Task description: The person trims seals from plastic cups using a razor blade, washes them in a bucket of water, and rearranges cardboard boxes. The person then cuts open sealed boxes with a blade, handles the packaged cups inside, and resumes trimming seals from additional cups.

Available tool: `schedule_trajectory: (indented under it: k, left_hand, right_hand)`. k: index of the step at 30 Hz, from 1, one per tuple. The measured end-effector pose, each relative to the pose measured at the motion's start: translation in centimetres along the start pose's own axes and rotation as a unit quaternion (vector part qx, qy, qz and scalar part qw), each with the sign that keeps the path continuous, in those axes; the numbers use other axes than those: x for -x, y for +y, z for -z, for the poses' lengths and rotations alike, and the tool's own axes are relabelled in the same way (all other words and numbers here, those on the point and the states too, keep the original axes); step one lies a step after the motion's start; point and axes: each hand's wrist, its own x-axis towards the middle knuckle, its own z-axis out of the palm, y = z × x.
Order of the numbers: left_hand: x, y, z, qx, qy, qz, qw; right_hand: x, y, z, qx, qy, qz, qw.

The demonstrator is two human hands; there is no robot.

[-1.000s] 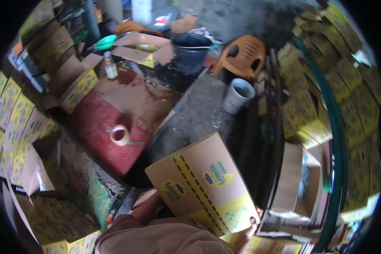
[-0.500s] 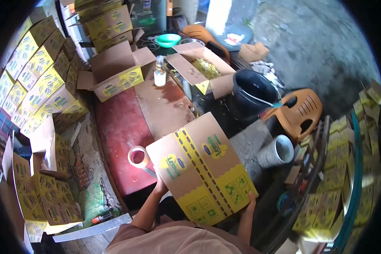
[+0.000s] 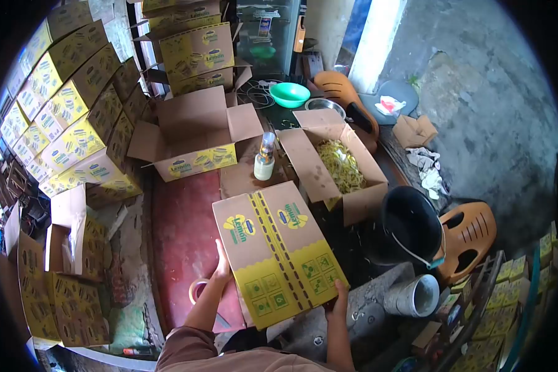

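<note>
A closed yellow and brown carton (image 3: 279, 251) with lemon print is held in front of my body, tilted slightly. My left hand (image 3: 222, 261) grips its left side. On the right side, near the lower corner, my right hand (image 3: 338, 299) holds it, with part of the fingers hidden by the box. Below it lies a red tabletop (image 3: 183, 229), where a roll of tape (image 3: 197, 290) is partly covered by my left forearm. Beyond the carton stand a bottle (image 3: 265, 158) with pale contents and an open empty carton (image 3: 192, 127).
An open box (image 3: 301, 161) holds yellow-green strips. Around it are a green bowl (image 3: 289, 94), black bucket (image 3: 409, 226), grey bucket (image 3: 415, 296) and orange chair (image 3: 468, 239). Stacked cartons (image 3: 74, 105) stand left; more cartons (image 3: 508, 297) are at the lower right.
The view has swung toward the right and the back of the table. The carton, still between both my hands, has moved from the lower right over toward the red tabletop.
</note>
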Motion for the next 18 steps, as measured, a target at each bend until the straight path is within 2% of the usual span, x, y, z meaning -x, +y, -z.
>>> schedule_trajectory:
  k: [1, 2, 5, 6, 9, 12, 13, 15, 16, 18]
  left_hand:
    - [-1.1, 0.3, 0.4, -0.029, 0.000, -0.009, 1.000]
    - [-2.1, 0.6, 1.4, -0.025, -0.055, -0.015, 0.998]
    - [-4.4, 1.5, 3.0, -0.027, -0.056, 0.038, 0.997]
    - [-4.7, 1.5, 3.3, -0.033, -0.050, 0.029, 0.998]
    - [-5.0, 1.0, 4.0, -0.053, -0.030, -0.001, 0.998]
    - [-3.0, 1.6, 3.1, 0.006, 0.019, 0.061, 0.998]
    - [-1.4, 3.0, 1.2, -0.018, 0.055, 0.051, 0.997]
    - [-1.8, 0.8, 4.0, -0.014, -0.042, 0.064, 0.997]
    - [-0.9, 0.9, 3.7, -0.070, -0.027, 0.072, 0.995]
    - [1.7, 3.6, 0.0, -0.323, 0.075, 0.103, 0.938]
  right_hand:
    - [-0.4, 0.4, -1.0, 0.021, 0.008, 0.018, 1.000]
    - [-0.6, 0.8, -1.9, 0.027, 0.022, 0.018, 0.999]
    - [-0.3, 1.1, -4.0, -0.007, 0.098, -0.081, 0.992]
    - [0.1, 0.6, -4.5, 0.005, 0.056, -0.129, 0.990]
    - [-0.5, 2.8, -3.2, 0.004, 0.035, -0.115, 0.993]
    - [-0.9, 3.8, -2.7, 0.040, 0.084, -0.105, 0.990]
    - [-1.1, 4.0, -2.9, 0.044, 0.086, -0.108, 0.989]
    - [-0.9, 4.2, -2.6, 0.059, 0.084, -0.121, 0.987]
    - [-0.9, 4.5, -2.2, 0.100, 0.116, -0.152, 0.976]
    - [-3.0, 5.0, 2.4, 0.079, -0.035, -0.181, 0.980]
